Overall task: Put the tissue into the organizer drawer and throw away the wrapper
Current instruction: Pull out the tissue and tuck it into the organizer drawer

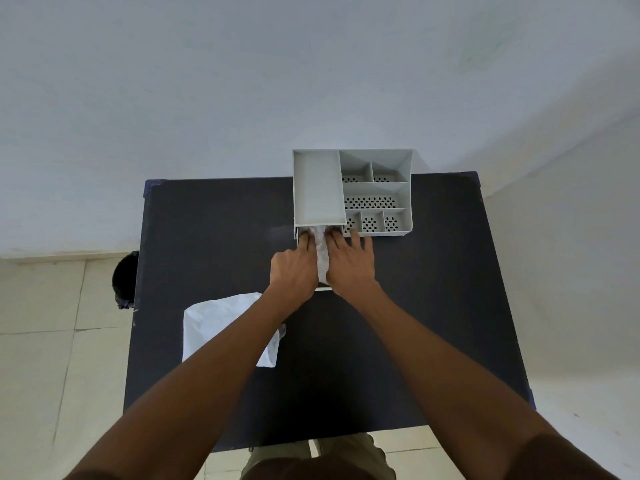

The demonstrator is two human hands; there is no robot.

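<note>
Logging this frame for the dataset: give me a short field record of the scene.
table: dark top
organizer: grey, far side of table, drawer pulled out toward the person
tissue: white, in the drawer, between both hands
left hand: pressing on tissue
right hand: pressing on tissue
wrapper: white, flat on table, partly under left forearm
bin: black, on the floor left of the table
</note>
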